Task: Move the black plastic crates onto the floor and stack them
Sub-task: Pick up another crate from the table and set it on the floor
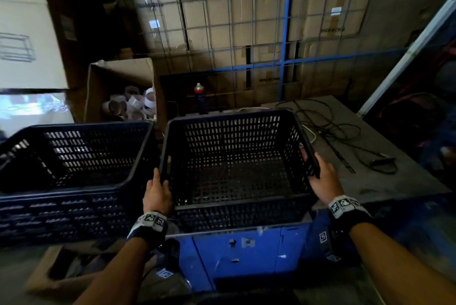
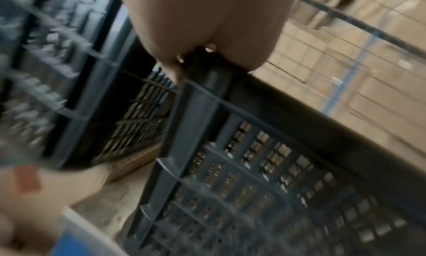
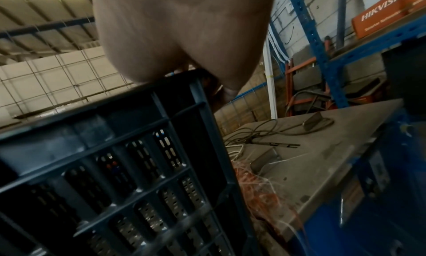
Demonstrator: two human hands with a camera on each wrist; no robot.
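Note:
An empty black slotted crate sits at the edge of a grey-topped blue bench. My left hand grips its left rim, and my right hand grips its right rim. In the left wrist view my left hand curls over the crate's rim. The right wrist view has my right hand clamped on the crate's top edge. A second black crate stands just to the left, nested in another one below it.
Black cables and a small device lie on the bench top right of the crate. A spray can stands behind the crates. An open cardboard box of tape rolls sits back left, before a wire-mesh fence. Flattened cardboard lies on the floor.

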